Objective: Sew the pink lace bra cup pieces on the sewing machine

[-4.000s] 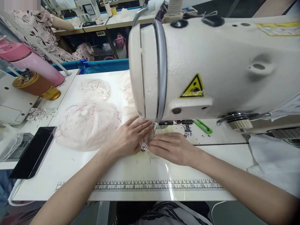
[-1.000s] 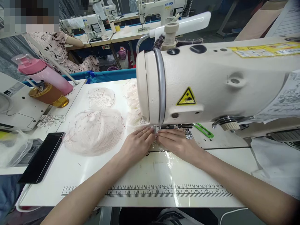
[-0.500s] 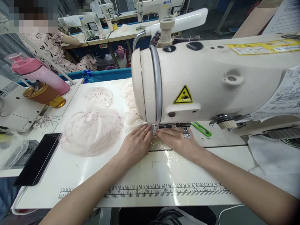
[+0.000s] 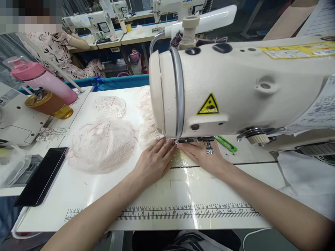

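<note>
My left hand (image 4: 154, 162) and my right hand (image 4: 202, 155) lie flat on the white table, fingertips almost meeting under the head of the cream sewing machine (image 4: 235, 90). Both hands have their fingers stretched out and pressed down at the needle area. Between the fingertips a tiny bit of patterned lace piece (image 4: 175, 142) shows; the rest is hidden by the machine head and my fingers. A pile of pale pink lace cups (image 4: 102, 146) lies just left of my left hand.
A black phone (image 4: 42, 176) lies at the left edge. A pink bottle (image 4: 44, 82) and an amber bottle (image 4: 48, 104) lie on the neighbouring machine. A green tool (image 4: 226, 143) sits behind my right hand. A printed ruler (image 4: 183, 212) runs along the table front. Another person (image 4: 65, 52) sits at the back left.
Both hands have slid forward towards the needle. The lace piece, plainly visible between them before, has gone under the machine head and is nearly hidden.
</note>
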Motion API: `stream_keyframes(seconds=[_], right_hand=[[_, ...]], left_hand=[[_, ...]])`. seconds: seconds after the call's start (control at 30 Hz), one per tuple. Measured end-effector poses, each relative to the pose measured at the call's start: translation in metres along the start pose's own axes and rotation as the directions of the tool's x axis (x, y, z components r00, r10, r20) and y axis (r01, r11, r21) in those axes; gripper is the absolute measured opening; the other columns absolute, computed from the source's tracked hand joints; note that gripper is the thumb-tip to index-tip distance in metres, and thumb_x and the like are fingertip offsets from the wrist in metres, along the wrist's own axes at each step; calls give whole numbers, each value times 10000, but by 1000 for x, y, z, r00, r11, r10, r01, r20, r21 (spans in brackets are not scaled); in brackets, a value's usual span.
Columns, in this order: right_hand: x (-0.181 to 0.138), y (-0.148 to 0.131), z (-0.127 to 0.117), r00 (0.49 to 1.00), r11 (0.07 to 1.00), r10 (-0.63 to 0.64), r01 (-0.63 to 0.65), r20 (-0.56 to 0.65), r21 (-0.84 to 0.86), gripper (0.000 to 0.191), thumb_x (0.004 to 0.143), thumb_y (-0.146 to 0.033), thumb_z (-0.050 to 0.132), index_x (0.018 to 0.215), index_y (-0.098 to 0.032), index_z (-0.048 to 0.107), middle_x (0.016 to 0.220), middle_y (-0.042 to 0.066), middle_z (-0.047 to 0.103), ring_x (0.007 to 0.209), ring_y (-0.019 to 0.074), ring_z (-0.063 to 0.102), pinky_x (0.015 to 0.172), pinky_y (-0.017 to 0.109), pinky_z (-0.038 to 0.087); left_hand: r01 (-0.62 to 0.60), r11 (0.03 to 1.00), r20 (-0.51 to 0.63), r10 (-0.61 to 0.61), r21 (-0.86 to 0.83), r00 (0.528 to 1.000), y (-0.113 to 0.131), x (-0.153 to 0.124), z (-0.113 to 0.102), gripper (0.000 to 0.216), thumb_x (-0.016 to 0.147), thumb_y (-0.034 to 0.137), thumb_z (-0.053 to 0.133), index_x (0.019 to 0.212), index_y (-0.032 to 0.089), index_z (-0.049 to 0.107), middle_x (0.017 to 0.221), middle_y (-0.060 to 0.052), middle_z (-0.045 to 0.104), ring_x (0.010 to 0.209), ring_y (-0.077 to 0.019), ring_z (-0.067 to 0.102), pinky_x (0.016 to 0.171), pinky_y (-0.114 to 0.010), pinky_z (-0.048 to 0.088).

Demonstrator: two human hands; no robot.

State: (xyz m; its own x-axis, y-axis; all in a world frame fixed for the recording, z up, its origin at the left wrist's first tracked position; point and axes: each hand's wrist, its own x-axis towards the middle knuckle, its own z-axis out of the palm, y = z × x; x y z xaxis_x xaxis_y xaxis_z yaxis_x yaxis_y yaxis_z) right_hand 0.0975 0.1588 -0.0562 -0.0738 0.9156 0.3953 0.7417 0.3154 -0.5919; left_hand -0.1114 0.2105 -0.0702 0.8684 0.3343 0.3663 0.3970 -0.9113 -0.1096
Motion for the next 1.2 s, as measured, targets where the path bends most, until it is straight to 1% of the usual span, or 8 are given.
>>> stream_keyframes(seconds=[0.17,0.3,0.43,0.67,0.83,0.93,1.07,1.2], right_hand=[[2,5,5,991,990,131,-131,1,57,257,929,-377,481,891,-327,730,871,1,726,838,225,660,771,392,549],[3,6,4,993,995,91,-93,69,28,261,939,-375,470,897,-324,723,823,-8,716,790,205,653,715,351,533],[3,6,3,991,995,100,-98,87,-30,349,976,-354,385,971,-295,729,789,2,712,791,199,658,739,346,538],[0,13,8,994,973,97,-85,43,-216,337,957,-330,423,1117,-351,719,1009,8,735,977,252,662,832,408,554],[-3,4,-2,995,932,23,12,93,-361,327,961,-273,447,1124,-360,717,1023,6,736,911,233,666,769,364,546],[-9,0,-5,991,910,-61,104,120,-402,319,979,-229,443,1099,-332,720,1074,2,730,905,207,656,825,356,516],[-13,7,4,973,867,-221,224,60,-445,259,982,-299,509,1140,-288,713,1027,31,736,946,217,649,932,386,475],[-15,13,8,967,843,-244,249,75,-477,276,985,-312,511,1182,-282,702,1091,37,733,950,225,658,921,402,491]], left_hand=[[3,1000,1,-3,16,1000,0,1,0,389,956,222,472,1285,74,617,1309,-139,643,1215,-306,612,1022,-445,534],[23,1000,-15,-22,18,1000,0,3,0,388,959,226,463,1280,76,623,1294,-142,652,1213,-308,612,1006,-441,540],[30,999,-7,-30,21,1000,-1,3,2,388,956,223,470,1283,74,618,1297,-147,649,1206,-308,616,984,-436,548],[38,999,-10,-37,35,999,-1,4,2,387,956,226,478,1287,74,608,1297,-148,647,1195,-299,613,975,-434,538],[-12,995,-84,20,96,996,1,8,-1,296,932,147,507,1174,71,658,1209,-110,694,1099,-260,644,919,-389,546],[-14,993,-124,28,113,992,2,9,-2,265,938,138,502,1136,71,665,1147,-108,718,1023,-231,670,918,-371,541],[97,992,-60,-93,80,994,2,9,-3,310,950,199,467,1152,46,646,1169,-152,701,1064,-268,667,955,-413,523],[111,993,8,-112,37,994,2,9,-4,354,948,217,462,1245,83,598,1243,-136,670,1097,-280,652,990,-444,495]])
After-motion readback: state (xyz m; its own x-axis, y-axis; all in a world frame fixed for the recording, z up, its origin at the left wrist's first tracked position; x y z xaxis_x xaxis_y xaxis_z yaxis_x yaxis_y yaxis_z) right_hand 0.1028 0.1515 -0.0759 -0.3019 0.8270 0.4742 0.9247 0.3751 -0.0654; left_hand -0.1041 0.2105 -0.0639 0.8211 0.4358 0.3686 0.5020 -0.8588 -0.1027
